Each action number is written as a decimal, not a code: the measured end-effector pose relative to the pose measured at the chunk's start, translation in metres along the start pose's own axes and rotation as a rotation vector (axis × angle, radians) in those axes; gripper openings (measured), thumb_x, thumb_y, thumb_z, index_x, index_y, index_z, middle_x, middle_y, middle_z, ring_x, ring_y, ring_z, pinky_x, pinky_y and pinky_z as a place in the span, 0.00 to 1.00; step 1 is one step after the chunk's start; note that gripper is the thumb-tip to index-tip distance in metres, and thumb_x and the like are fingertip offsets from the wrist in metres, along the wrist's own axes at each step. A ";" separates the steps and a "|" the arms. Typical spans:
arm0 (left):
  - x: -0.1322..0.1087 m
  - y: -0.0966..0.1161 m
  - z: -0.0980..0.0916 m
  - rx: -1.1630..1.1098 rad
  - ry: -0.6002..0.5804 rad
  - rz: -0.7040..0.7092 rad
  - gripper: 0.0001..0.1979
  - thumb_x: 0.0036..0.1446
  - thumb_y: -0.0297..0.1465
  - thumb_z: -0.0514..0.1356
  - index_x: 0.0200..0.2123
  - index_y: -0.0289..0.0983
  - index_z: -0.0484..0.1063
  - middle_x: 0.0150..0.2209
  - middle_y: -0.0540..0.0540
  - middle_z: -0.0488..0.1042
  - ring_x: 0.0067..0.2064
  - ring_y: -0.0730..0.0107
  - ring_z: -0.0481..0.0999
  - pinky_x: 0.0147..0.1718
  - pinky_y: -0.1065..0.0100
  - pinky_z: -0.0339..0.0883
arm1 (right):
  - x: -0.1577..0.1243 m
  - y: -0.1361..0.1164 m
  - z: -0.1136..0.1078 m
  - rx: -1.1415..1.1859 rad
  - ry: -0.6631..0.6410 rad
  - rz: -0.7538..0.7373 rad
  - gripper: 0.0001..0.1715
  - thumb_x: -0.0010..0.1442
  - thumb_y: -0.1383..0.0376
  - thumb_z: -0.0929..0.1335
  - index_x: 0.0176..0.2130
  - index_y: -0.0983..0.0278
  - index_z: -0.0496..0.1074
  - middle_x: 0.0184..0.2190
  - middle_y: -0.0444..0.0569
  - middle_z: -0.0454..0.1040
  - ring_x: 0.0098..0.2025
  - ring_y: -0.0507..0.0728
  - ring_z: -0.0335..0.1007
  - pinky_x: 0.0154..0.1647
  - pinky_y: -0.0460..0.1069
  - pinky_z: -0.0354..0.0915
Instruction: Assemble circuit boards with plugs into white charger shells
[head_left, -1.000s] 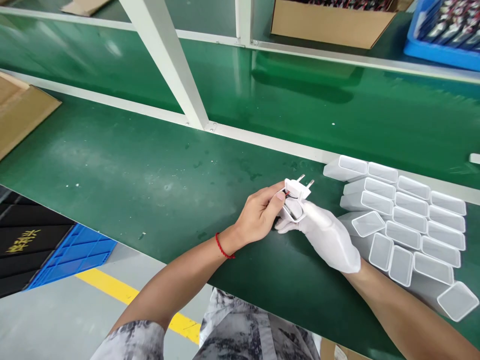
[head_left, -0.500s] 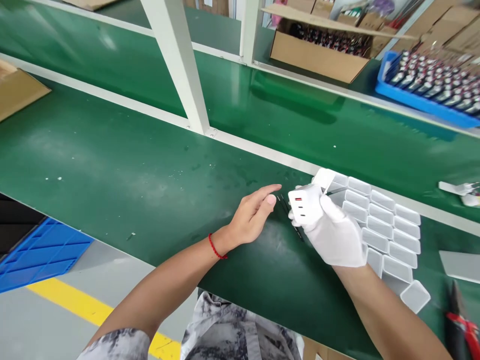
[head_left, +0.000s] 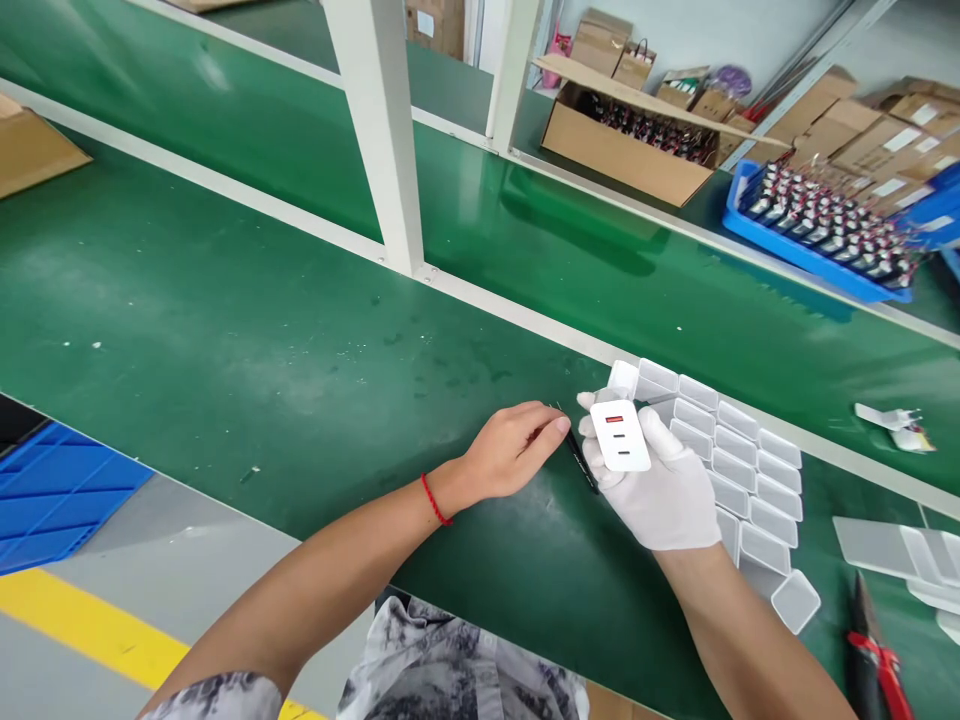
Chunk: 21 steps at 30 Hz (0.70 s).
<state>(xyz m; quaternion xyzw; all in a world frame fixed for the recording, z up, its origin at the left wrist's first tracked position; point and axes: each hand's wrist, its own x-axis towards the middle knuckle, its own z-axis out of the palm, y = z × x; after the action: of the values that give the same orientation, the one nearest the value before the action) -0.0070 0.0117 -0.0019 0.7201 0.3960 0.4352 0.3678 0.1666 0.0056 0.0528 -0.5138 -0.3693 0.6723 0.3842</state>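
My right hand (head_left: 667, 490), in a white glove, is closed around a white charger body (head_left: 621, 436) and holds it just above the green belt. The charger's port face points up at me, with one red port and two dark slots. My bare left hand (head_left: 514, 452), with a red string at the wrist, rests on the belt just left of the charger. Its fingertips are curled and pinched on the near end of a thin black tool (head_left: 583, 466) that lies on the belt between the two hands.
Rows of empty white shells (head_left: 739, 460) lie right of my right hand. Red-handled cutters (head_left: 876, 655) and white trays (head_left: 892, 545) are at the right edge. A white post (head_left: 379, 140) stands behind. A cardboard box (head_left: 622, 150) and a blue tray of parts (head_left: 814, 235) sit beyond.
My left hand let go of the charger and came down onto the thin black tool. My right hand turned the charger so that its port face is up. The view tilted upward.
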 end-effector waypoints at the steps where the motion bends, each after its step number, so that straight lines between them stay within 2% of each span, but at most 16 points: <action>1: 0.000 -0.001 0.001 0.010 -0.009 -0.008 0.25 0.71 0.40 0.43 0.30 0.36 0.72 0.26 0.47 0.71 0.30 0.70 0.71 0.31 0.68 0.65 | 0.000 0.000 0.000 -0.024 0.008 -0.014 0.25 0.65 0.46 0.60 0.48 0.58 0.73 0.38 0.51 0.75 0.33 0.58 0.72 0.31 0.53 0.73; 4: -0.001 -0.003 0.004 0.032 -0.037 -0.025 0.23 0.70 0.39 0.45 0.30 0.36 0.72 0.25 0.48 0.70 0.29 0.71 0.70 0.30 0.69 0.64 | 0.001 0.000 -0.001 -0.041 0.002 -0.026 0.26 0.65 0.45 0.60 0.48 0.57 0.74 0.38 0.50 0.76 0.34 0.60 0.74 0.35 0.56 0.75; 8: -0.002 -0.005 0.007 0.058 -0.072 -0.027 0.20 0.69 0.36 0.47 0.28 0.37 0.71 0.25 0.49 0.69 0.27 0.72 0.69 0.29 0.70 0.64 | 0.000 -0.002 -0.006 -0.160 -0.031 -0.082 0.23 0.60 0.47 0.67 0.48 0.57 0.75 0.44 0.50 0.78 0.43 0.64 0.76 0.40 0.59 0.76; 11: -0.003 -0.006 0.009 0.080 -0.085 -0.039 0.17 0.67 0.33 0.49 0.28 0.37 0.71 0.25 0.49 0.69 0.27 0.71 0.69 0.28 0.70 0.63 | 0.001 -0.008 -0.013 -0.466 0.156 -0.190 0.27 0.53 0.46 0.74 0.48 0.57 0.77 0.48 0.49 0.78 0.51 0.68 0.74 0.49 0.62 0.73; 14: -0.004 -0.006 0.010 0.078 -0.093 -0.062 0.14 0.65 0.32 0.51 0.30 0.37 0.73 0.25 0.50 0.69 0.27 0.72 0.69 0.28 0.70 0.63 | 0.008 -0.022 -0.021 -0.659 0.376 -0.302 0.29 0.49 0.45 0.76 0.47 0.55 0.79 0.48 0.48 0.79 0.49 0.69 0.75 0.51 0.66 0.71; 16: -0.004 -0.006 0.010 0.084 -0.108 -0.071 0.14 0.64 0.31 0.52 0.30 0.37 0.74 0.24 0.50 0.69 0.27 0.72 0.69 0.28 0.70 0.63 | 0.017 -0.036 -0.026 -0.704 0.493 -0.376 0.24 0.53 0.46 0.75 0.45 0.56 0.80 0.47 0.48 0.80 0.47 0.69 0.76 0.50 0.66 0.71; 18: -0.005 -0.006 0.011 0.099 -0.124 -0.084 0.14 0.64 0.31 0.52 0.30 0.37 0.74 0.24 0.50 0.69 0.27 0.72 0.69 0.29 0.70 0.64 | 0.029 -0.053 -0.031 -0.742 0.585 -0.430 0.17 0.57 0.51 0.74 0.42 0.58 0.81 0.47 0.50 0.79 0.50 0.69 0.74 0.54 0.65 0.68; 21: -0.006 -0.007 0.013 0.109 -0.140 -0.103 0.13 0.64 0.31 0.53 0.30 0.38 0.74 0.24 0.50 0.69 0.28 0.71 0.70 0.30 0.70 0.65 | 0.053 -0.078 -0.040 -0.814 0.646 -0.424 0.13 0.61 0.61 0.72 0.44 0.63 0.80 0.49 0.54 0.78 0.54 0.68 0.72 0.58 0.59 0.64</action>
<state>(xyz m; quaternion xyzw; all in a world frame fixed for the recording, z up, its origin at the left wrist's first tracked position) 0.0012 0.0067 -0.0142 0.7466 0.4288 0.3421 0.3765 0.2075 0.0908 0.0932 -0.7150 -0.5579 0.1918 0.3753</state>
